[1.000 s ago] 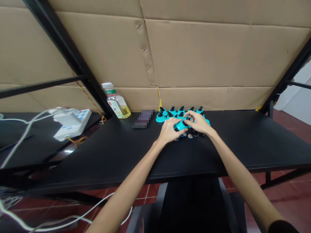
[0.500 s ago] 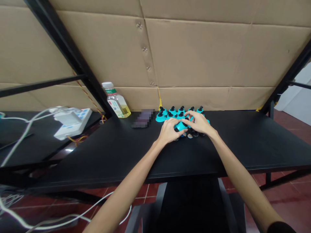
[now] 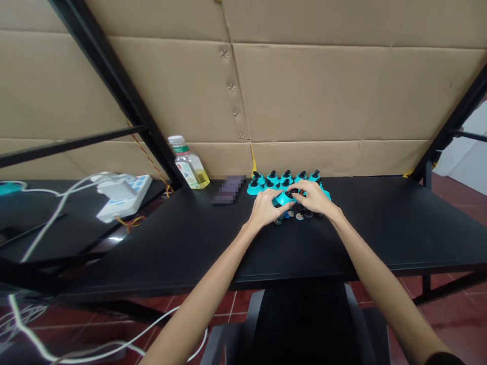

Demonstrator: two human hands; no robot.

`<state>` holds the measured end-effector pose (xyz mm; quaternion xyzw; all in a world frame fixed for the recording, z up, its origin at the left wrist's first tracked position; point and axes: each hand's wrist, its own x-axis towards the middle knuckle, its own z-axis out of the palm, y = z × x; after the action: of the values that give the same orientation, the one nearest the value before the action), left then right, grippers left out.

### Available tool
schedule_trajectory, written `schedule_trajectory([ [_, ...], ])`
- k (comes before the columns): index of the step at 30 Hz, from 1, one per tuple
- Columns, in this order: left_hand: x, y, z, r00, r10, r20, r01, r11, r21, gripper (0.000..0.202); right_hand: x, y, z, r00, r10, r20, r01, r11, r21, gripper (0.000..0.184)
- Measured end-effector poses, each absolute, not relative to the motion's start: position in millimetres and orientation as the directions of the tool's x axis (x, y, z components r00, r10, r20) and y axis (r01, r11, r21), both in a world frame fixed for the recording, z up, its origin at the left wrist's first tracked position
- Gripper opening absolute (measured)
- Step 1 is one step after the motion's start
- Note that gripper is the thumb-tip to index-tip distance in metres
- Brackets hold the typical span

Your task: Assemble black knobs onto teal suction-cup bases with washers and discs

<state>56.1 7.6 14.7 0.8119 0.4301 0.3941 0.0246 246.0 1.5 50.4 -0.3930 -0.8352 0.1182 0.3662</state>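
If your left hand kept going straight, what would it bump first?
The left hand would meet the teal cup-shaped piece first. It seems to be touching it already, but depth is hard to judge.

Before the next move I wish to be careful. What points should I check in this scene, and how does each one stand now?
1. Grip: ok. The left hand and right hand both have fingers on the turquoise plastic dome with a black knob.
2. Underside of that dome: cannot tell, the hands hide it.
3. Row of turquoise domes with black knobs: ok, upright behind the hands.
4. Small round picture discs: not ok, they lie right beside the hands and could be knocked.
5. Clear plastic bottle of yellow liquid: ok, upright and well apart from the hands.
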Motion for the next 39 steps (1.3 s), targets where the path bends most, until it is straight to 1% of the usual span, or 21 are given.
schedule_trajectory([
  [2, 56.2, 6.9, 15.4, 0.290, 0.732, 0.617, 0.674, -0.614, 0.412, 0.042, 246.4, 2.1, 50.3, -0.413, 0.736, 0.536, 0.547, 0.671, -0.500, 0.023],
  [6, 57.2, 3.2, 18.2, 0.270, 0.733, 0.624, 0.646, -0.619, 0.447, 0.041, 247.1, 0.5, 53.6, -0.381, 0.762, 0.523, 0.508, 0.645, -0.571, 0.023],
  [9, 57.8, 0.7, 19.8, 0.270, 0.711, 0.650, 0.636, -0.638, 0.433, 0.039, 247.7, -1.8, 56.3, -0.353, 0.807, 0.473, 0.465, 0.590, -0.660, 0.023],
  [12, 58.1, 0.0, 19.9, 0.272, 0.693, 0.667, 0.623, -0.655, 0.427, 0.041, 248.5, -3.1, 57.5, -0.338, 0.853, 0.397, 0.388, 0.511, -0.767, 0.022],
  [16, 58.2, -0.5, 20.7, 0.270, 0.696, 0.665, 0.592, -0.665, 0.456, 0.042, 248.8, -3.7, 59.3, -0.351, 0.869, 0.349, 0.309, 0.459, -0.833, 0.015],
  [21, 58.1, -2.0, 25.1, 0.278, 0.759, 0.588, 0.514, -0.635, 0.576, 0.040, 248.2, -4.1, 62.1, -0.352, 0.863, 0.362, 0.237, 0.456, -0.858, 0.017],
  [24, 58.4, -2.6, 25.9, 0.280, 0.772, 0.571, 0.482, -0.628, 0.612, 0.039, 248.2, -3.9, 62.4, -0.357, 0.861, 0.362, 0.237, 0.458, -0.857, 0.021],
  [25, 58.7, -2.6, 25.4, 0.268, 0.763, 0.588, 0.481, -0.635, 0.605, 0.039, 248.1, -3.8, 62.2, -0.357, 0.861, 0.363, 0.244, 0.461, -0.853, 0.022],
  [27, 59.3, -2.6, 23.4, 0.241, 0.720, 0.651, 0.505, -0.665, 0.550, 0.041, 247.5, -3.5, 60.9, -0.332, 0.858, 0.392, 0.287, 0.488, -0.824, 0.024],
  [30, 60.2, -2.4, 19.4, 0.250, 0.620, 0.743, 0.570, -0.715, 0.405, 0.044, 245.4, -2.4, 57.4, -0.246, 0.841, 0.482, 0.455, 0.540, -0.709, 0.024],
  [31, 60.5, -2.2, 18.3, 0.268, 0.593, 0.759, 0.588, -0.725, 0.359, 0.045, 244.7, -1.7, 56.0, -0.232, 0.840, 0.491, 0.502, 0.536, -0.679, 0.026],
  [33, 61.1, -1.6, 16.8, 0.299, 0.562, 0.771, 0.607, -0.736, 0.301, 0.044, 243.8, -0.2, 53.8, -0.244, 0.852, 0.462, 0.529, 0.517, -0.673, 0.029],
  [34, 61.4, -1.3, 16.4, 0.306, 0.560, 0.770, 0.609, -0.737, 0.294, 0.043, 243.8, 0.5, 53.1, -0.259, 0.859, 0.442, 0.516, 0.509, -0.689, 0.028],
  [36, 62.0, -0.9, 16.6, 0.314, 0.581, 0.751, 0.597, -0.736, 0.320, 0.042, 244.5, 1.4, 52.7, -0.280, 0.866, 0.414, 0.476, 0.500, -0.723, 0.024],
  [39, 62.1, -1.8, 18.9, 0.313, 0.661, 0.682, 0.559, -0.709, 0.430, 0.042, 247.0, 1.1, 54.4, -0.307, 0.889, 0.340, 0.404, 0.445, -0.799, 0.020],
])
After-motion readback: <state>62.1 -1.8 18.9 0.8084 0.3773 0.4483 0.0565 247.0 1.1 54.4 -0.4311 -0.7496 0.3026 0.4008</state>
